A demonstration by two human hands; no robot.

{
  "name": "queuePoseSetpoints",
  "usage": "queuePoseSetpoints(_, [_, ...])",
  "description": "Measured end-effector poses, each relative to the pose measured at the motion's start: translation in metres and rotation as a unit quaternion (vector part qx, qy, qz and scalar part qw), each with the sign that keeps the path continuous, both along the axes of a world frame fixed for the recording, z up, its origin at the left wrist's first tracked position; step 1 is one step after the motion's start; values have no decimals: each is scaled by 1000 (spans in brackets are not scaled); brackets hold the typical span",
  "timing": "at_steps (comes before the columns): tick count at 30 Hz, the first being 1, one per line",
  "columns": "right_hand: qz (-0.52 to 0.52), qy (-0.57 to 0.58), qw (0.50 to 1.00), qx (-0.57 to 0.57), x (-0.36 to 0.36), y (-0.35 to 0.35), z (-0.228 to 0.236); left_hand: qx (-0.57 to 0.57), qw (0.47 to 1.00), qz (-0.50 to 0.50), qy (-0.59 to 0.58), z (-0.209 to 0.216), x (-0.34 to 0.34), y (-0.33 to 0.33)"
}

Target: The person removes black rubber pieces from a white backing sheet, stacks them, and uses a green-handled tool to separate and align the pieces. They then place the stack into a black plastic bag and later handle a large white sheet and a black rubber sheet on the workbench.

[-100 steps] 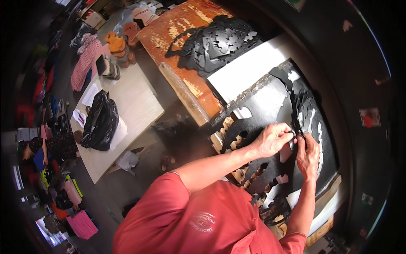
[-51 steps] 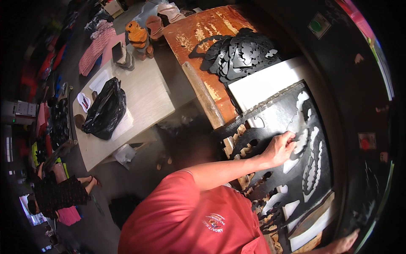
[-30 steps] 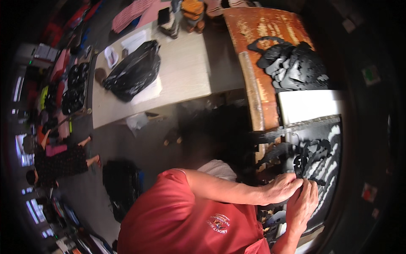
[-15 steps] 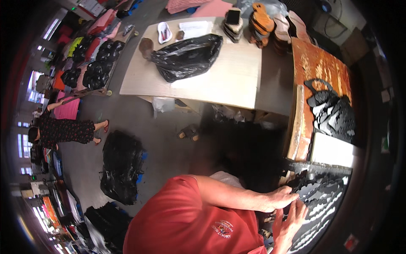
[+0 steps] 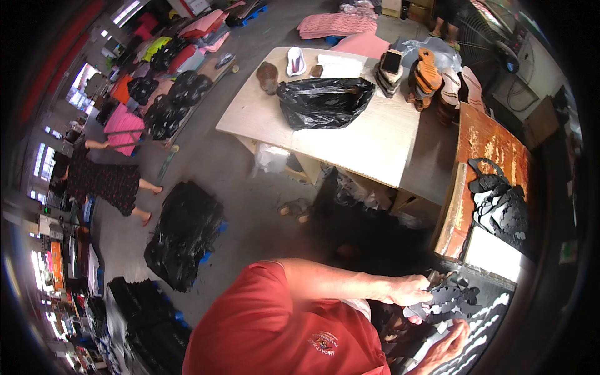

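My left hand (image 5: 409,290) reaches in across the red shirt and is closed on black wavy-edged cut pieces (image 5: 449,301), thumb on top and some fingertips showing beneath. Below it, my right hand (image 5: 451,342) is held apart from the left, its fingers loosely curved and spread. A pale grey strip (image 5: 428,342) lies beside the right palm; no grip on it is visible. Under both hands a dark sheet (image 5: 490,312) with rows of white wavy gaps covers the work surface. Brownish scraps (image 5: 394,322) show between the arms, partly hidden.
A worn orange-brown board (image 5: 490,140) bears a pile of black cut pieces (image 5: 500,209), with a white panel (image 5: 492,253) nearby. Ahead, a pale table (image 5: 369,150) holds a black plastic bag (image 5: 325,103) and stacked sole shapes (image 5: 426,70). Black bundles (image 5: 184,234) lie left; another person (image 5: 103,178) walks there.
My hands have moved apart, the right one downward. The black pieces now stand out in my left hand. My view has shifted, and the other person has stepped along on the left.
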State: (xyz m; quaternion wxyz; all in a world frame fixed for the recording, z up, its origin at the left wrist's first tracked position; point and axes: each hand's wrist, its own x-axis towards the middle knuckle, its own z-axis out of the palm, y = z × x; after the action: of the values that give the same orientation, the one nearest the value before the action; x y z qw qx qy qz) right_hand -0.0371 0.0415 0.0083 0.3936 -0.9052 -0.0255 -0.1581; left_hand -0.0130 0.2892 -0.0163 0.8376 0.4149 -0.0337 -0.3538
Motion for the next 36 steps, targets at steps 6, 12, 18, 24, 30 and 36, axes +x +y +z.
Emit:
queuePoseSetpoints(6, [-171,87,978,88,-11,-21,-43,-6,991,-115,-68,68,51,10])
queuePoseSetpoints(12, [-159,24,979,123,-7,-9,-42,59,889,-102,-442,122,159,-7])
queuePoseSetpoints(18, [-282,77,948,126,6,11,-26,-111,945,-200,-232,171,248,-30])
queuePoseSetpoints(24, [-316,61,939,124,12,18,-28,-10,970,-164,-176,104,334,-38])
queuePoseSetpoints(30, [-392,121,900,145,36,32,-14,160,971,-176,13,8,359,-28])
queuePoseSetpoints(36, [-272,-4,962,-11,120,62,-4,167,971,-174,1,7,358,-23])
